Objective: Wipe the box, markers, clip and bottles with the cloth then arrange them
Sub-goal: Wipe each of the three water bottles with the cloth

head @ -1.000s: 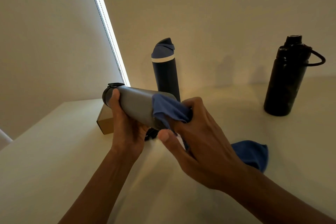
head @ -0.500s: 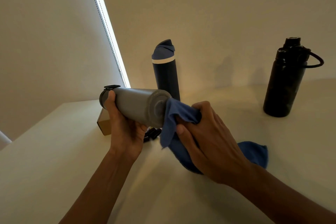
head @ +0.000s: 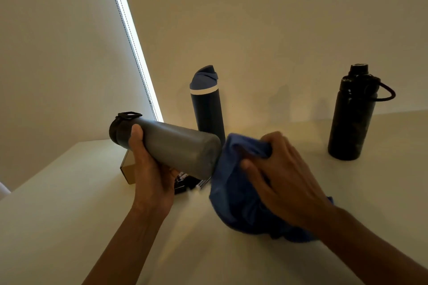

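Observation:
My left hand [head: 150, 173] grips a grey bottle [head: 176, 146] near its black cap and holds it sideways above the table. My right hand [head: 278, 176] grips a blue cloth [head: 236, 196] bunched just beside the bottle's base. A navy bottle [head: 207, 109] with a blue lid stands upright behind them. A black bottle [head: 353, 118] with a loop handle stands at the right. Under the grey bottle lie a brown box [head: 127, 169], a black clip [head: 181, 186] and markers [head: 201, 184], partly hidden by my left hand.
The pale table [head: 69, 215] meets the wall [head: 278, 30] at the back. A bright strip of light [head: 132, 37] runs down the left corner beside a window blind.
My right hand has drawn the cloth rightward along the grey bottle and off its base. The bottle's whole body now shows bare.

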The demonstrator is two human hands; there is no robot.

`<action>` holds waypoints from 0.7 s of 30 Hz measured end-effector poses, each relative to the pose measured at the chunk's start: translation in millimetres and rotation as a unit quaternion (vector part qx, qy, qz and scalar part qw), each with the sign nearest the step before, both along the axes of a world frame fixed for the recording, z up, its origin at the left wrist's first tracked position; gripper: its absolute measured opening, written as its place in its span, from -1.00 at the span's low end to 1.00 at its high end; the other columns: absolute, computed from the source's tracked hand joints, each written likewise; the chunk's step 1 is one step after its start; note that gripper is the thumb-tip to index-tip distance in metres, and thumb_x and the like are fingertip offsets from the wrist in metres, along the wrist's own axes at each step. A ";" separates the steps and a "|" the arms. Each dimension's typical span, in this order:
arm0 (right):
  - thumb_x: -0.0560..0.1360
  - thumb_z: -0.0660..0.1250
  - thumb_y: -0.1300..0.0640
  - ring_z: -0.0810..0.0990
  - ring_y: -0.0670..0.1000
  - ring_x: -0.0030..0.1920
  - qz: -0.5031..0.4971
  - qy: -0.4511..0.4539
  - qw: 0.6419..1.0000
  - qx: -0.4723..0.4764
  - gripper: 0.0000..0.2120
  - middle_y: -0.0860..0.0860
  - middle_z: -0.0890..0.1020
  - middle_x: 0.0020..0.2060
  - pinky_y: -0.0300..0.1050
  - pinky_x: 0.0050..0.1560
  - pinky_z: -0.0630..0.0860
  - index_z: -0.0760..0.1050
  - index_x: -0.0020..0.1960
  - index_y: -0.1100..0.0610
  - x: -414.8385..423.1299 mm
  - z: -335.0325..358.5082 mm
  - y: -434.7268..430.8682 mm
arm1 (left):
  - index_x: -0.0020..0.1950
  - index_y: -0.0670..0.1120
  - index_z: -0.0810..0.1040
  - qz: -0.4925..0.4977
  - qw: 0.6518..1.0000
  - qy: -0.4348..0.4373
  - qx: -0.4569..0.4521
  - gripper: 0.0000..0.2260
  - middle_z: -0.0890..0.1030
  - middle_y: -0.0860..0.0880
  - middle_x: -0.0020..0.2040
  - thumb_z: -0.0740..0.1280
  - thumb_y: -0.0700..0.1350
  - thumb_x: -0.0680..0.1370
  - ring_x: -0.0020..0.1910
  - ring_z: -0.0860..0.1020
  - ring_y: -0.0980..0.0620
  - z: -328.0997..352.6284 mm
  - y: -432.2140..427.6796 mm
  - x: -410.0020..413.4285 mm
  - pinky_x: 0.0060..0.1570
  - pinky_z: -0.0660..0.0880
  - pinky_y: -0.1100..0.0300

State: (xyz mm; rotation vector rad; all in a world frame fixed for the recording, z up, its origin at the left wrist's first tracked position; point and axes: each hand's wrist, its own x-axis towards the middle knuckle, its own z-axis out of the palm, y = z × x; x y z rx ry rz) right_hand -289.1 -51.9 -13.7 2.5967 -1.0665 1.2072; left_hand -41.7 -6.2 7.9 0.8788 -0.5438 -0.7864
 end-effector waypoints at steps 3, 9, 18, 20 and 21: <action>0.64 0.06 -0.25 0.42 -0.18 -0.13 -0.073 -0.076 0.994 0.019 -0.69 -0.12 0.31 -0.03 -0.22 -0.16 0.47 0.46 0.08 -0.08 -23.9 15.3 -19.9 | 0.28 0.14 0.48 0.025 0.997 -0.068 0.028 -0.64 0.69 0.12 0.11 0.21 0.31 0.60 0.06 0.68 0.09 4.0 -1.3 -12.9 -0.14 0.63 0.21; 0.66 0.16 -0.15 0.49 -0.09 -0.42 -0.075 -0.147 0.985 0.041 -0.47 -0.10 0.44 -0.36 -0.12 -0.31 0.45 0.36 -0.47 -0.03 -65.6 18.6 -30.3 | 0.08 0.18 0.53 0.077 0.960 -0.266 0.051 -0.58 0.69 0.18 -0.02 0.30 0.46 0.46 0.02 0.68 0.12 5.6 -11.0 -33.5 0.01 0.65 0.15; 0.55 0.18 -0.33 0.46 -0.06 -0.49 -0.106 -0.059 0.982 0.145 -0.38 -0.05 0.45 -0.53 -0.01 -0.31 0.53 0.38 -0.48 0.09 -83.1 -13.3 -55.4 | 0.22 0.22 0.48 0.077 0.863 -0.493 0.076 -0.42 0.64 0.25 0.01 0.44 0.50 0.35 -0.02 0.62 0.24 25.0 -78.8 -85.0 0.01 0.61 0.18; 0.55 0.16 -0.36 0.47 -0.08 -0.48 -0.113 -0.045 0.982 0.146 -0.38 -0.07 0.45 -0.52 -0.03 -0.31 0.53 0.41 -0.47 0.08 -84.1 -15.4 -57.0 | 0.24 0.22 0.48 0.079 0.844 -0.523 0.089 -0.37 0.63 0.24 0.07 0.43 0.53 0.33 0.01 0.59 0.25 23.2 -99.7 -92.3 0.05 0.58 0.15; 0.55 0.13 -0.37 0.48 -0.09 -0.47 -0.117 -0.037 0.982 0.143 -0.37 -0.07 0.46 -0.51 -0.05 -0.30 0.54 0.44 -0.46 0.08 -83.8 -15.2 -57.7 | 0.25 0.21 0.48 0.081 0.837 -0.532 0.096 -0.37 0.62 0.23 0.07 0.43 0.53 0.33 0.01 0.58 0.25 23.1 -108.9 -96.2 0.06 0.56 0.15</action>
